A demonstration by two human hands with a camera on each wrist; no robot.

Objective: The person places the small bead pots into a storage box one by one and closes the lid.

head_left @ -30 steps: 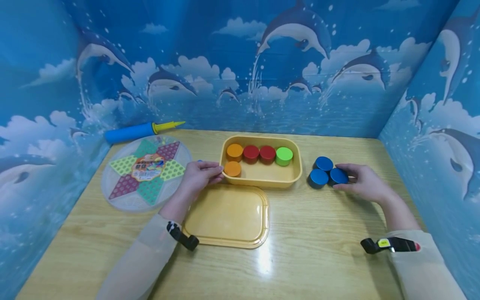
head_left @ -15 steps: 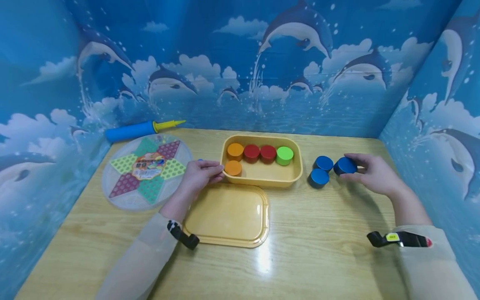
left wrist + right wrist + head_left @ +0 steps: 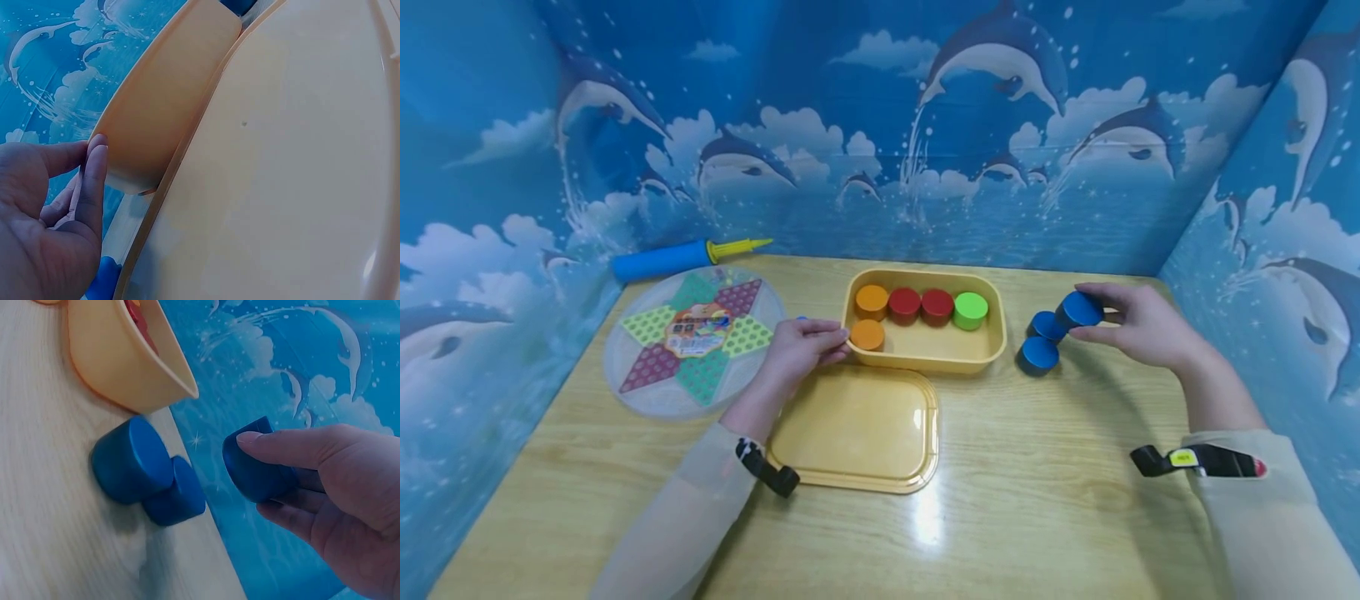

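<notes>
Your right hand [image 3: 1138, 329] pinches blue block [image 3: 1081, 309] above table [image 3: 1037, 500]. Your left hand [image 3: 801, 346] pinches box [image 3: 925, 364] at left rim. Two other blue blocks [image 3: 1039, 357] stand near box's right edge. Inside, floor shows from front orange block [image 3: 867, 336] to right wall. Versus second ago: held block raised, left grip unchanged.

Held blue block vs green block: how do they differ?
Colour: the held block is deep blue; the green block is bright lime.
Support: the held block is off the table, gripped by the right hand; the green block sits inside the yellow box, untouched.
Shared: both are short, round cylinders.
</notes>
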